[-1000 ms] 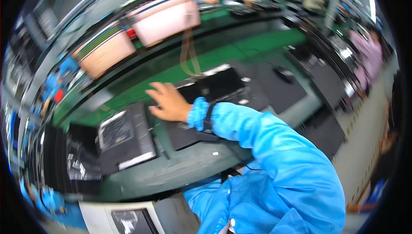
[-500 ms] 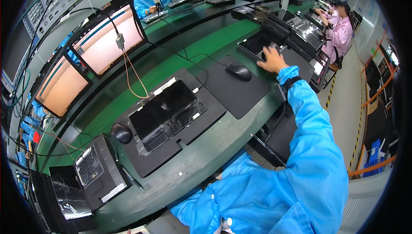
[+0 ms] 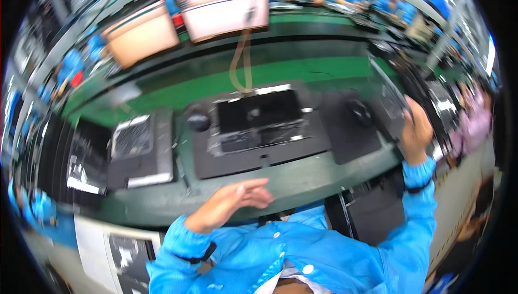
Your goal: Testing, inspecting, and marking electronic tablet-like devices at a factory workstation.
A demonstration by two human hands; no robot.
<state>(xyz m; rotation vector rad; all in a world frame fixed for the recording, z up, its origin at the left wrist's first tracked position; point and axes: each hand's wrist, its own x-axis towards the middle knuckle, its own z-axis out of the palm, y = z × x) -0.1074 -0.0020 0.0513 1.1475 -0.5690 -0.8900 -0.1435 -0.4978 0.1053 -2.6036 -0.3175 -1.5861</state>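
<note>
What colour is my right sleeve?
The right sleeve is bright blue, seen best in the head view.

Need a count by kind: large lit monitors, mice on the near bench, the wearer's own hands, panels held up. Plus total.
Large lit monitors: 2
Black mice: 2
Wearer's left hand and right hand: 2
Thin flat panel, held up in the right hand: 1
Total: 7
</note>
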